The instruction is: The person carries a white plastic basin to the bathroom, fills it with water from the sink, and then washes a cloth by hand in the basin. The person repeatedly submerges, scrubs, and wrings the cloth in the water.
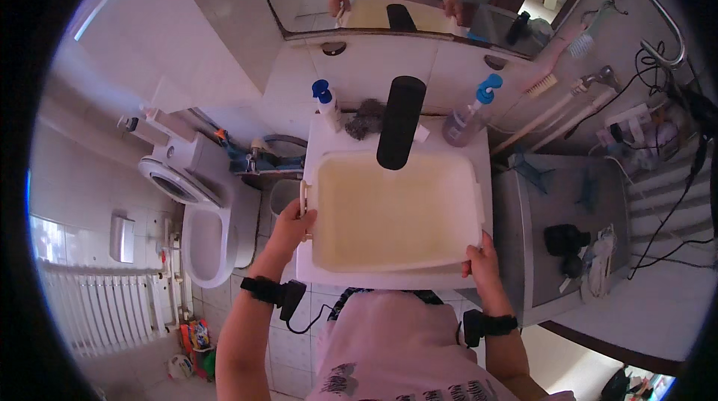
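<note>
A cream rectangular plastic basin (pixel 392 210) sits over the white washbasin (pixel 336 279), beneath a black faucet (pixel 400 123). My left hand (pixel 291 224) grips the handle on its left side. At the near right corner, my right hand (pixel 481 260) holds the rim, thumb on top and fingers below. The basin's inside looks pale yellowish; whether it holds water I cannot tell. Behind it stand a white pump bottle (pixel 328 105) with a blue top, a grey scouring pad (pixel 364 120) and a clear soap bottle (pixel 464 120) with a blue pump.
To the left stand a toilet (pixel 208 244) with its lid raised and a small bin (pixel 285 194). A washing machine (pixel 507 216) with dark bottles on its top is at the right. Above the sink hangs a mirror (pixel 314 3). Cables (pixel 687 188) dangle at the far right.
</note>
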A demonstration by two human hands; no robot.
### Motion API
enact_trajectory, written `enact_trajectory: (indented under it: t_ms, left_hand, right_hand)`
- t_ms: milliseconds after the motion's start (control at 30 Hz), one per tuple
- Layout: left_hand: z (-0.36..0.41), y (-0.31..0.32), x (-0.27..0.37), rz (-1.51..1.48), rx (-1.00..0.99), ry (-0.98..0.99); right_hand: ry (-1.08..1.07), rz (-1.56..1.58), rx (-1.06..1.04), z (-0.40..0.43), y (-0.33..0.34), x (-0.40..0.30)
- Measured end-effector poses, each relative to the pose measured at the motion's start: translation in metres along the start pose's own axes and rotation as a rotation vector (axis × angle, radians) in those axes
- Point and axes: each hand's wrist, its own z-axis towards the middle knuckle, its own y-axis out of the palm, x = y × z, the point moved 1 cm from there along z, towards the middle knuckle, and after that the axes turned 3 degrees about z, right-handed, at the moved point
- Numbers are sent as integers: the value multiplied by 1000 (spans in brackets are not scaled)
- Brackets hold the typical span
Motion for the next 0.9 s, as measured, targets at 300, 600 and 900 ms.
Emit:
enact_trajectory:
  t_ms: [300,600,900]
  left_hand:
    - [-8,27,15,-310,13,64]
    - [-6,38,2,-390,22,130]
    - [-10,33,10,-361,54,228]
  right_hand:
    - [26,46,-19,10,-4,9]
    - [88,-96,-77,28,-14,11]
    - [-504,-1111,-71,43,11,-35]
